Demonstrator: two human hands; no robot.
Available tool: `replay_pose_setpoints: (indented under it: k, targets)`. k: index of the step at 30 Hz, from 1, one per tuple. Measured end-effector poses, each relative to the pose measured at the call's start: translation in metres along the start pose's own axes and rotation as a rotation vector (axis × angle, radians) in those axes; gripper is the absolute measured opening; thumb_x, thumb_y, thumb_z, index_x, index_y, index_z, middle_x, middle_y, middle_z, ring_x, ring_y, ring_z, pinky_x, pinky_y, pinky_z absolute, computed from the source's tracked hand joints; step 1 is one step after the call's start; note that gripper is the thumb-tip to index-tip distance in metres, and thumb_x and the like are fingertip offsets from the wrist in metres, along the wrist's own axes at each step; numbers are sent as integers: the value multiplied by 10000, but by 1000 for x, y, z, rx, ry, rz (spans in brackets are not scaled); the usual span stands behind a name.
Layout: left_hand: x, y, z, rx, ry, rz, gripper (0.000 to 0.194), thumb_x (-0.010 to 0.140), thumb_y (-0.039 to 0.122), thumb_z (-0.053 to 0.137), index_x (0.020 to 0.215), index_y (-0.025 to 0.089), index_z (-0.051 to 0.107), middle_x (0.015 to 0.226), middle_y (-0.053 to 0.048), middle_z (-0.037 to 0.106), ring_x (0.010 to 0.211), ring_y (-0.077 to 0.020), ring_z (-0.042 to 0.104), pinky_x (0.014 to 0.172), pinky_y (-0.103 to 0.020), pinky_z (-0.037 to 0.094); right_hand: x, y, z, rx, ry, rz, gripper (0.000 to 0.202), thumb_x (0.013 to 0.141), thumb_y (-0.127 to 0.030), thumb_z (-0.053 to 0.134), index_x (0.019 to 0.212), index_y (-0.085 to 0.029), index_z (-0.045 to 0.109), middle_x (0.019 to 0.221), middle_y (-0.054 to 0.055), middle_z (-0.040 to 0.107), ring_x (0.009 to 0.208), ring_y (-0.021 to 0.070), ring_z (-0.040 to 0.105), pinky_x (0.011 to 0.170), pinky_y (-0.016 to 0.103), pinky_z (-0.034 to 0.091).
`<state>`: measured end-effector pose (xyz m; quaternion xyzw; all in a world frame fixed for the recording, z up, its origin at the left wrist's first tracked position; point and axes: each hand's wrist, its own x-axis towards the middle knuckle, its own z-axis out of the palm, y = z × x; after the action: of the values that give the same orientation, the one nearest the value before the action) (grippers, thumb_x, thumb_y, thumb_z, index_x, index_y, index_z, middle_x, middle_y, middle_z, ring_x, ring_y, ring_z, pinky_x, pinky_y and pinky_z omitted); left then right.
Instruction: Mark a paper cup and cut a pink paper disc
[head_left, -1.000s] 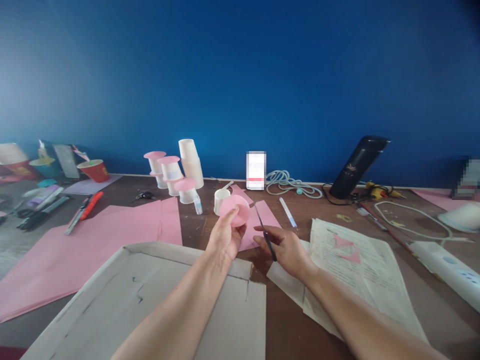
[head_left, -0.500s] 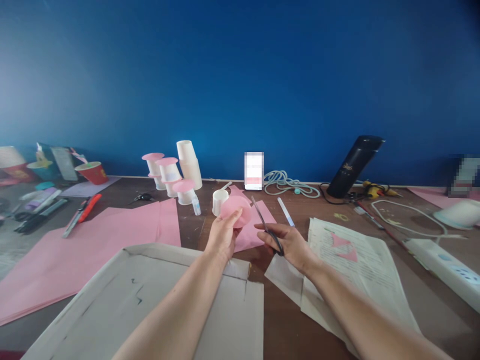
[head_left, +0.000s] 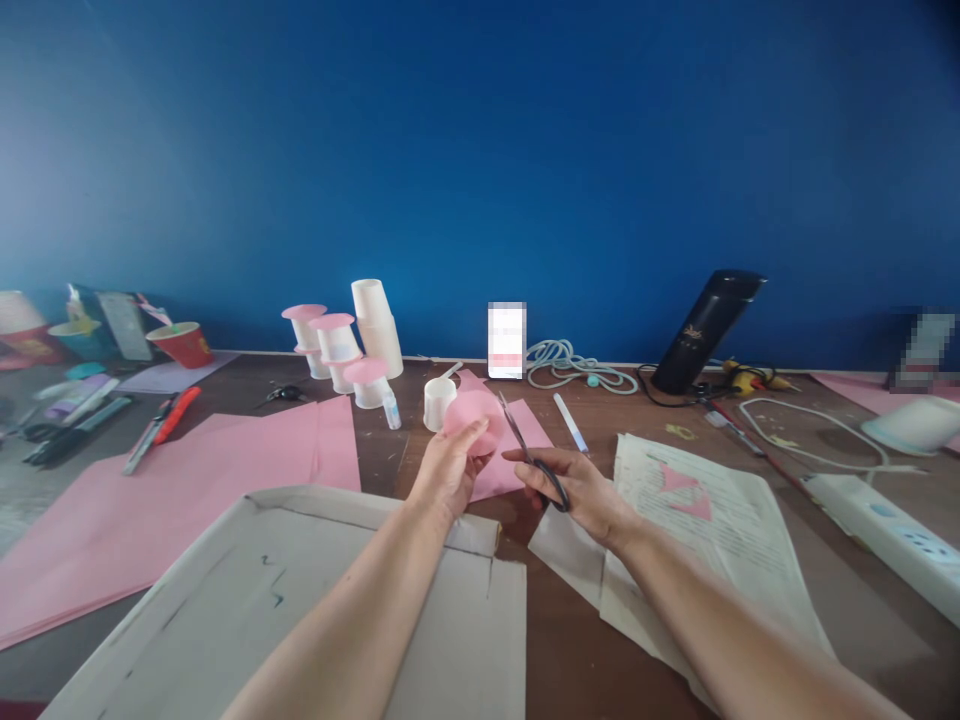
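Note:
Between the thumb and fingers of my left hand (head_left: pixel 454 462) is a round pink paper disc (head_left: pixel 480 412), held up above the desk. My right hand (head_left: pixel 574 490) grips black-handled scissors (head_left: pixel 525 440), their blades pointing up and away, close to the disc's right edge. Whether the blades touch the paper I cannot tell. Behind the disc lies a pink paper sheet (head_left: pixel 501 480). A short white paper cup (head_left: pixel 438 404) stands just left of the disc. Farther left are several white cups topped with pink discs (head_left: pixel 366 372) and a small glue bottle (head_left: pixel 391 410).
Cardboard (head_left: pixel 315 600) covers the front left, with pink sheets (head_left: pixel 247 455) behind it. A printed sheet (head_left: pixel 720 540) bears pink scraps at right. A phone (head_left: pixel 506 342), a pen (head_left: pixel 571 424), a black flask (head_left: pixel 705 335), a coiled cable (head_left: pixel 577 368) and a power strip (head_left: pixel 892 530) also lie about.
The scissors have shifted slightly left, nearer to the disc's edge. My left hand still holds the disc in nearly the same place.

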<state>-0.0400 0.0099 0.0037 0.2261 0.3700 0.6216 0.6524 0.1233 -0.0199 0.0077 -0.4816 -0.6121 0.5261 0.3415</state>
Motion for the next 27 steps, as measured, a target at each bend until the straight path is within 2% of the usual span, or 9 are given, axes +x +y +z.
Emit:
replay_pose_setpoints:
  k: [11,21,27]
  targets:
    - [-1,-3,-3,-20,-52,2,316,662,200,784,931,100,652,972,-127,694,905,-211,668,763,-318,548,1,-1,3,-20,43,-11,582,751,-565,651,1140,-133,678,563,-22,543,537,101,488,532,237,373]
    - [-2,-3,1,-43,3,1,301,649,171,789,907,103,649,945,-113,697,880,-195,668,733,-294,545,3,0,7,-32,78,-3,611,704,-589,673,1107,-130,694,542,-33,528,504,98,479,524,241,403]
    - [-2,-5,1,-39,11,10,277,643,178,794,872,112,651,937,-117,699,872,-194,663,730,-297,545,3,2,6,-85,77,-24,581,728,-572,659,1117,-142,691,530,-38,513,503,100,472,525,237,403]
